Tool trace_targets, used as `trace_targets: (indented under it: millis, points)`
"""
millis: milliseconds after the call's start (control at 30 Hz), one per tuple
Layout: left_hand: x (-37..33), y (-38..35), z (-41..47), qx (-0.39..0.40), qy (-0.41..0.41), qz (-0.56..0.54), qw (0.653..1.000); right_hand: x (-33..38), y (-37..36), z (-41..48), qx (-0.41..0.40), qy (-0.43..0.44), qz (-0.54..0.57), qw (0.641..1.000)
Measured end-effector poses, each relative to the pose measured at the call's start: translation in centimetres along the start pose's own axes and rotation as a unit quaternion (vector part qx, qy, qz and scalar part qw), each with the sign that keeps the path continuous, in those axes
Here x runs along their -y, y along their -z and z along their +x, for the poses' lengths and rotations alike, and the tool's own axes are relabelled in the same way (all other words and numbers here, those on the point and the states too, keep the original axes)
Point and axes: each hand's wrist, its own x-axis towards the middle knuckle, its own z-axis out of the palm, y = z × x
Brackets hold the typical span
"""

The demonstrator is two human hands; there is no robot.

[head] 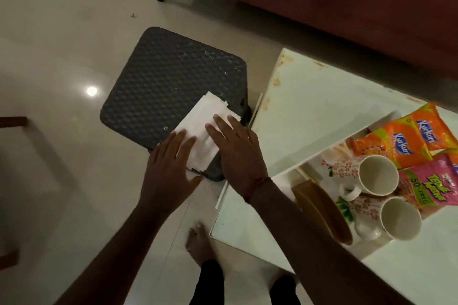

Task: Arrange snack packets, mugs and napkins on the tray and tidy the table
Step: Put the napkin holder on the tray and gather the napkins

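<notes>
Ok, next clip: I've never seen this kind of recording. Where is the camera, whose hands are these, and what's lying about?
There is no machine here. A person works with bare hands, and the single picture comes from a wide-angle camera worn on their head, looking down.

The left hand and right hand both lie flat, fingers straight, on a stack of white napkins. The stack sits on a dark woven stool. Nothing is gripped.

To the right stands a white table carrying a tray. In the tray are a mug, a second mug, orange snack packets and a pink packet. The person's bare foot shows on the floor.
</notes>
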Motion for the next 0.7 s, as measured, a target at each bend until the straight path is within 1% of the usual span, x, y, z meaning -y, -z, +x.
trace_targets:
  millis: [100, 233, 367, 433, 533, 667, 700]
  points:
    - [0.4, 0.0, 0.0, -0.015, -0.005, -0.011, 1.0, 0.2, -0.2, 1.6, 0.014, 0.008, -0.009, 1.0]
    - [1.2, 0.2, 0.4, -0.02, -0.036, -0.001, 0.999, 0.0, -0.9, 2.2, 0.022, 0.006, -0.03, 0.999]
    - [1.8, 1.1, 0.6, -0.011, -0.053, 0.002, 0.999, -0.1, -0.9, 2.4, 0.01, 0.001, -0.032, 0.999]
    - [1.8, 1.7, 0.6, -0.02, -0.062, 0.003, 0.998, -0.2, -0.4, 2.4, 0.001, 0.003, -0.031, 1.0]
    - [2.0, 2.3, 0.4, -0.053, -0.068, -0.022, 0.996, -0.5, 0.0, 1.6, -0.029, 0.002, -0.027, 0.999]
    - [1.0, 3.3, 0.3, -0.056, -0.07, -0.055, 0.994, -1.0, 0.1, -0.6, -0.04, -0.012, 0.002, 0.999]
    - [0.5, 3.7, 0.3, -0.047, -0.073, -0.062, 0.994, -1.2, 0.3, -1.3, -0.046, -0.022, 0.01, 0.999]
